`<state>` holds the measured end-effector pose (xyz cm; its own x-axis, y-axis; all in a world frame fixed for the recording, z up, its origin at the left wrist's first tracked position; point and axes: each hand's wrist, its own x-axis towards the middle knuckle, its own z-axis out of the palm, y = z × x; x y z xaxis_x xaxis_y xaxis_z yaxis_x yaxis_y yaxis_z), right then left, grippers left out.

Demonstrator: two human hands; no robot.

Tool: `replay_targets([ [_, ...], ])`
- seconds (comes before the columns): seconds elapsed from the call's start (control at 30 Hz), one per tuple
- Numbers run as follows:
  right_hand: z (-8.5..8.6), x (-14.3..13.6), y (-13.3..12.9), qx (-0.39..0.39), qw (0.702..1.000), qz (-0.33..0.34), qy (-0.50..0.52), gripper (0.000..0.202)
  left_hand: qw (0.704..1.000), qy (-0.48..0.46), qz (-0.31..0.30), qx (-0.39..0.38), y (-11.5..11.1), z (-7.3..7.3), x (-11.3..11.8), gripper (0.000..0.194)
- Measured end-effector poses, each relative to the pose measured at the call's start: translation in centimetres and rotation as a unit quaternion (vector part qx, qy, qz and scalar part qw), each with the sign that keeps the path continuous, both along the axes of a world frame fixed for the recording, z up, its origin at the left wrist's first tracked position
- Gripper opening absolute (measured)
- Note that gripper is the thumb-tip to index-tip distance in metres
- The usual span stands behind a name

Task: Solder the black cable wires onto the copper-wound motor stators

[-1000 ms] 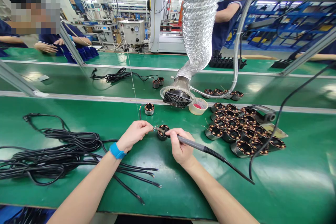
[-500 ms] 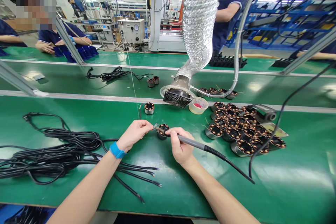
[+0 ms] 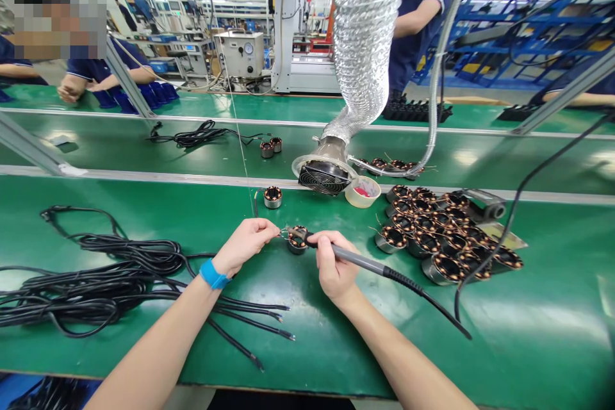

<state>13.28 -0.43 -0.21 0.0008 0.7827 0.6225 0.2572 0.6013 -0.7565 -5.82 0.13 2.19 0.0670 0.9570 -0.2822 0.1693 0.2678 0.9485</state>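
My left hand (image 3: 250, 242), a blue band (image 3: 214, 274) at its wrist, pinches thin wire ends beside a copper-wound motor stator (image 3: 297, 239). A fine wire strand (image 3: 239, 122) slants down from above to near these fingers; whether they hold it too I cannot tell. In my right hand (image 3: 335, 266) is a grey soldering iron (image 3: 358, 259), closed in the fingers. Its tip reaches left over the stator toward the pinched wires; exact contact is too small to make out. Behind them another stator (image 3: 272, 197) stands upright with leads at its left.
Coiled black cables (image 3: 129, 269) cover the left of the green bench (image 3: 298, 359). Many grouped stators (image 3: 432, 230) stand at right, by a tape roll (image 3: 362, 193). A fan hood (image 3: 324, 176) hangs from a silver duct (image 3: 368, 32). Co-workers sit and stand beyond the conveyor (image 3: 202, 163).
My right hand and the soldering iron have shifted slightly right. My left hand stays almost still. Stators and cable on the conveyor have moved left. A co-worker's hands at far left have moved.
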Motion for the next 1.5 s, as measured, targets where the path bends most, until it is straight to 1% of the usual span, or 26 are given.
replay_targets([
  [0.27,0.1,-0.1,0.0,0.016,1.000,0.000,0.005,0.024,1.000,0.002,-0.003,0.005,0.1,-0.2,-0.2,0.034],
  [0.5,0.0,-0.2,0.0,0.002,1.000,-0.005,-0.006,0.025,1.000,0.002,-0.002,0.010,0.1,-0.2,-0.1,0.035],
  [0.6,-0.1,-0.2,0.1,0.008,1.000,-0.003,-0.007,0.024,1.000,0.002,-0.001,0.012,0.1,-0.2,-0.1,0.034],
  [0.83,0.4,-0.7,0.3,0.014,0.999,0.013,-0.033,0.018,0.999,0.018,0.007,0.032,-0.1,0.3,0.1,0.035],
  [0.97,0.4,-1.3,1.1,0.036,0.996,0.044,-0.064,0.020,0.998,0.031,0.009,0.052,-0.3,0.3,0.2,0.033],
  [1.17,-0.4,-2.0,1.9,0.066,0.986,0.087,-0.124,0.040,0.989,0.049,-0.014,0.139,-0.6,0.0,0.3,0.029],
  [1.27,-0.7,-2.3,1.8,0.075,0.982,0.092,-0.146,0.040,0.985,0.073,-0.025,0.157,-0.8,0.0,0.2,0.031],
  [1.4,-1.0,-2.4,1.7,0.094,0.979,0.087,-0.160,0.038,0.979,0.090,-0.056,0.173,-1.0,0.3,-0.1,0.029],
  [1.5,-1.1,-2.3,1.6,0.104,0.976,0.085,-0.169,0.037,0.978,0.119,-0.067,0.155,-1.1,0.4,-0.3,0.028],
])
